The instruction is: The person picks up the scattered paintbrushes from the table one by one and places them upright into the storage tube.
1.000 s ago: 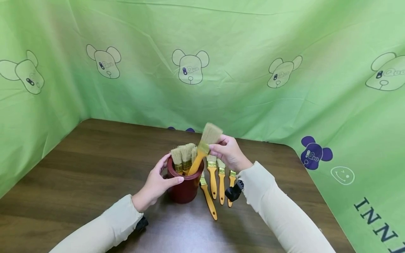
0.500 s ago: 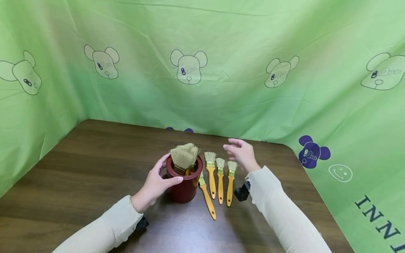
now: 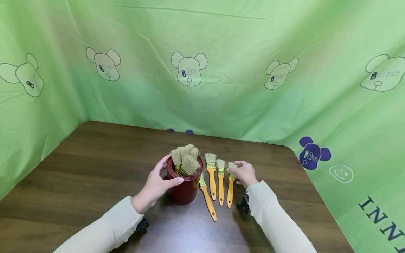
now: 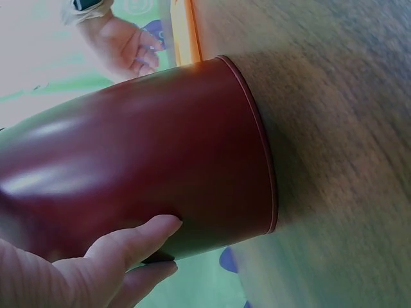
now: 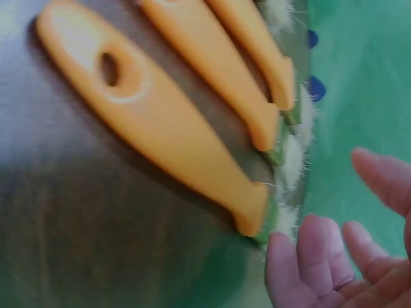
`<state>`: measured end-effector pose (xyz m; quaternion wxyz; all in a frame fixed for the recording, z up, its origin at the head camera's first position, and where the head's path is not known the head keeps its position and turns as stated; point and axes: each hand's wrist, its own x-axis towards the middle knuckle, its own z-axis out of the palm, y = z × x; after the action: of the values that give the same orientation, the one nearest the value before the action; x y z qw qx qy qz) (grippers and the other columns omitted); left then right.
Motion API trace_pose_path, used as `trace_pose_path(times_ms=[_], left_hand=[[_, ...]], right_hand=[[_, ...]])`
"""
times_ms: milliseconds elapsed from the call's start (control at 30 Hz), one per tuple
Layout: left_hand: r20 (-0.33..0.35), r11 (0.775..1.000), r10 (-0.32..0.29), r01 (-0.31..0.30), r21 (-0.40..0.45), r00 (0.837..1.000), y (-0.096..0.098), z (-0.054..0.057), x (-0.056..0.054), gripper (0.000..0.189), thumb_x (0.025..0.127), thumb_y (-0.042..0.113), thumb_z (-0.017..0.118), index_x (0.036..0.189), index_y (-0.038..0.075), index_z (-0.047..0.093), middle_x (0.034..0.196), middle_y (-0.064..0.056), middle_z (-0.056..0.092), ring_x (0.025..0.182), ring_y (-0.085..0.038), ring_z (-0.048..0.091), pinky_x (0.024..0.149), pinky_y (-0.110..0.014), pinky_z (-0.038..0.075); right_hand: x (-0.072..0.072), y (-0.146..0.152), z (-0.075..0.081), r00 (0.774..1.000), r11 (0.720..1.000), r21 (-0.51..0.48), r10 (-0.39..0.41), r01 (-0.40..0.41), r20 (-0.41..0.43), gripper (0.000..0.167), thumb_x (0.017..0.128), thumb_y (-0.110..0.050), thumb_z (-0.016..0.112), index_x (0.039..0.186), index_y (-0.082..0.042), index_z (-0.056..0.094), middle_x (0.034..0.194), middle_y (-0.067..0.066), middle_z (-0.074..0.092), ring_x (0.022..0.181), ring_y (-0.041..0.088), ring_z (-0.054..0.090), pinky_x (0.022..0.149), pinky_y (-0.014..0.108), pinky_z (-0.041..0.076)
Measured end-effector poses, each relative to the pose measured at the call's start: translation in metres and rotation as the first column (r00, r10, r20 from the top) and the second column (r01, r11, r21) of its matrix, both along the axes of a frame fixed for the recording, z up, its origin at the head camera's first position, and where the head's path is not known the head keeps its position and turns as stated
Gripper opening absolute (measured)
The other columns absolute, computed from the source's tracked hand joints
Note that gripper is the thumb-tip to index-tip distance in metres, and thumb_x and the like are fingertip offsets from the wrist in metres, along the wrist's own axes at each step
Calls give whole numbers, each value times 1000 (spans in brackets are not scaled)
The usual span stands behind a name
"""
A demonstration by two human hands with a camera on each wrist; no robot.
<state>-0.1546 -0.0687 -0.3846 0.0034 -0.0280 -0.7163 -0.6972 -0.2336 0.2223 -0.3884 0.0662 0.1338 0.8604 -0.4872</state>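
My left hand (image 3: 156, 184) holds a dark red can (image 3: 182, 191), thumb at the front of its rim and fingers round the far side. The can (image 4: 148, 154) stands upright on the table. Bristle ends of several paintbrushes (image 3: 185, 160) stick up out of it; one leans toward the front rim. At the bristle end of the rightmost loose paintbrush (image 3: 230, 191), my right hand (image 3: 245, 174) reaches down. In the right wrist view its fingers (image 5: 314, 253) are spread beside the bristles, thumb apart, pinching nothing.
Left of that brush lie two more yellow-handled paintbrushes, a middle one (image 3: 220, 186) and a wider one (image 3: 212, 182). Another paintbrush (image 3: 209, 205) lies slanted against the can's right side. Green printed cloth (image 3: 234, 98) surrounds the brown table (image 3: 104, 165).
The right hand let go of a wide paintbrush into the can, moved right, then lowered to the rightmost loose brush. The brushes inside the can shifted. The left hand kept its hold.
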Motion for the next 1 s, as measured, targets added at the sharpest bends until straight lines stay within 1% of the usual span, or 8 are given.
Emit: trace_pose_path(times_ms=[67, 233, 367, 467, 600, 733, 833, 1000], left_hand=[[1, 1000, -1, 1, 0, 1000, 0, 0, 0, 84, 74, 3, 79, 146, 9, 36, 129, -17, 51, 125, -29, 43, 97, -46, 38], [7, 1000, -9, 9, 1, 1000, 1, 0, -1, 84, 75, 3, 79, 147, 9, 35, 130, -17, 50, 126, -29, 43, 97, -46, 39], [10, 1000, -14, 14, -2, 1000, 0, 3, -1, 84, 75, 3, 78, 147, 8, 34, 131, -17, 50, 126, -30, 43, 96, -45, 41], [9, 1000, -8, 8, -7, 1000, 0, 4, 0, 84, 75, 3, 78, 147, 8, 35, 131, -17, 50, 126, -30, 42, 97, -45, 40], [10, 1000, -15, 15, 2, 1000, 1, 1, -1, 84, 75, 3, 78, 147, 8, 34, 132, -17, 50, 127, -30, 42, 99, -48, 39], [14, 999, -25, 25, 24, 1000, 2, -1, -1, 84, 75, 3, 78, 147, 8, 34, 132, -17, 49, 127, -32, 42, 100, -50, 38], [12, 999, -17, 17, 27, 1000, 2, 0, -1, 84, 75, 2, 78, 147, 8, 35, 132, -17, 50, 127, -32, 42, 100, -51, 38], [6, 1000, -8, 8, 22, 1000, 2, 1, -2, 84, 74, 3, 79, 146, 8, 36, 132, -17, 50, 127, -32, 43, 100, -50, 38]], right_hand=[[1, 1, -5, 1000, 1000, 26, -2, 2, 9, 55, 86, -9, 69, 135, 3, 46, 95, 14, 54, 71, 19, 53, 56, 33, 51], [6, 3, -15, 999, 999, 40, -13, 11, 44, 64, 82, -4, 70, 137, 6, 39, 82, 11, 55, 72, 20, 54, 53, 32, 51], [7, 1, -21, 999, 994, 108, -23, 18, 47, 60, 79, -8, 73, 129, 7, 42, 96, 19, 55, 85, 29, 56, 52, 33, 52], [5, -2, -23, 999, 984, 178, -9, 1, 46, 54, 77, -11, 74, 120, 8, 45, 106, 23, 52, 89, 32, 56, 51, 34, 53], [6, -1, -22, 997, 980, 197, -1, -14, 71, 48, 75, -6, 72, 115, 8, 49, 96, 18, 53, 74, 24, 56, 50, 32, 53], [8, 3, -21, 995, 985, 173, 8, -24, 98, 45, 73, 0, 69, 113, 6, 50, 77, 10, 51, 57, 16, 49, 49, 32, 52], [7, 5, -22, 994, 988, 150, 25, -41, 104, 44, 71, 1, 68, 111, 5, 49, 67, 6, 48, 53, 13, 45, 48, 33, 51], [4, 6, -19, 993, 989, 133, 44, -58, 110, 42, 71, 1, 67, 110, 6, 50, 67, 5, 47, 54, 13, 45, 48, 32, 50]])
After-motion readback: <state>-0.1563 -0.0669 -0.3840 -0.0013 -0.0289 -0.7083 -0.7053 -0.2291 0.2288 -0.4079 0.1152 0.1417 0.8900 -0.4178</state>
